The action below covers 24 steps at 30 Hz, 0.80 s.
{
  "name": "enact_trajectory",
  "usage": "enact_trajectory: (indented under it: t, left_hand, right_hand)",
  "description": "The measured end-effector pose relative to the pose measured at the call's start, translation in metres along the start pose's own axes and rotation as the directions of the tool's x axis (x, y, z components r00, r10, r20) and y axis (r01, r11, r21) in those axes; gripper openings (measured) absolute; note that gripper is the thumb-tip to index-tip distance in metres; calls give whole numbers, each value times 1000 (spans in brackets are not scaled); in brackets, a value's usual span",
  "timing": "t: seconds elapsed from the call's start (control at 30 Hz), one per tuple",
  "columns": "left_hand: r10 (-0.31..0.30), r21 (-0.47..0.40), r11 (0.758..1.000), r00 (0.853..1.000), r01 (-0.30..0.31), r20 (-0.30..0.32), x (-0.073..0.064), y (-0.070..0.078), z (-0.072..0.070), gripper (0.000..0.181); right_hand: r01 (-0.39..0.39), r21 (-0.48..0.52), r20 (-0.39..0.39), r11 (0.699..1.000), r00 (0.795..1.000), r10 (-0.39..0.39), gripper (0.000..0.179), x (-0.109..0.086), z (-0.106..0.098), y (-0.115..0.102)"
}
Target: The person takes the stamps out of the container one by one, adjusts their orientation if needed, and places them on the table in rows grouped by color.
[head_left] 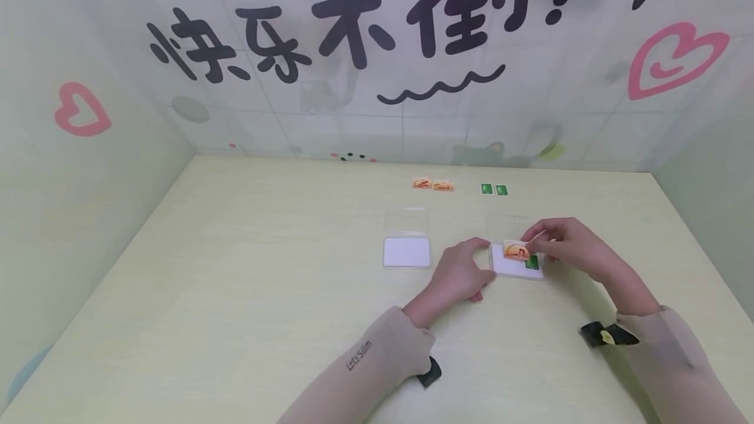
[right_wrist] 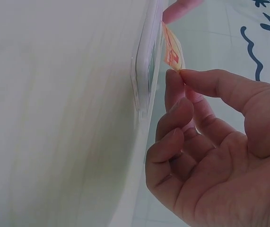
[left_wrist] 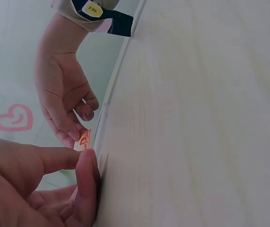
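Observation:
In the head view my right hand [head_left: 568, 244] pinches a small orange stamp [head_left: 516, 250] between thumb and index finger, above an open clear plastic case [head_left: 501, 268] with a white insert. The right wrist view shows the stamp [right_wrist: 172, 49] tilted and slightly bent, apart from the case [right_wrist: 146, 71]. A green stamp [head_left: 532, 262] lies on the right part of the insert, partly covered by the orange one. My left hand [head_left: 459, 270] holds the case's left end, thumb at the near corner, index finger at the far corner.
Left of my left hand lies a second open clear case [head_left: 406, 252] with a white insert. Farther back are two orange stamps [head_left: 432, 184] and two green stamps [head_left: 494, 189], side by side. A printed wall [head_left: 400, 129] stands behind the table [head_left: 235, 280].

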<state>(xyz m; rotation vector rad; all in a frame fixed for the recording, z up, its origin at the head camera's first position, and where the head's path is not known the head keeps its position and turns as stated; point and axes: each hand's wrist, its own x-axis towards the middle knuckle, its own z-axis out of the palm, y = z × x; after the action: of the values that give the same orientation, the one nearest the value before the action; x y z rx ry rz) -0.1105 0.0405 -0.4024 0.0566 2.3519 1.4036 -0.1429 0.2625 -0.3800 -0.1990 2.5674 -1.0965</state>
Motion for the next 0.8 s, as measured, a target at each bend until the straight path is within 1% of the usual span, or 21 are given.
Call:
enact_trajectory:
  t: [0.13, 0.23, 0.37, 0.47, 0.57, 0.8]
  left_hand:
    - [19, 72, 997, 1000, -19, -1, -2, 0, -2, 54]
    - [49, 198, 979, 999, -49, 5, -3, 0, -4, 56]
    - [74, 348, 934, 996, -83, 39, -5, 1, -6, 59]
    - [70, 402, 911, 995, -92, 69, -6, 2, -7, 59]
    - [74, 457, 883, 993, -109, 94, -9, 4, -9, 59]
    - [81, 576, 803, 986, -150, 144, -12, 7, -10, 60]
  right_hand:
    - [-1, -4, -1, 1000, 1000, 1, 23, 1, 0, -1]
    - [0, -2, -2, 1000, 1000, 0, 22, 1, -1, -1]
    - [2, -1, 2, 1000, 1000, -2, 22, 2, -1, -1]
    - [1, -8, 5, 1000, 1000, -1, 23, 2, -1, -1]
    - [6, -8, 4, 1000, 1000, -6, 23, 3, 0, -1]
    - [11, -4, 3, 1000, 1000, -11, 22, 2, 1, -1]
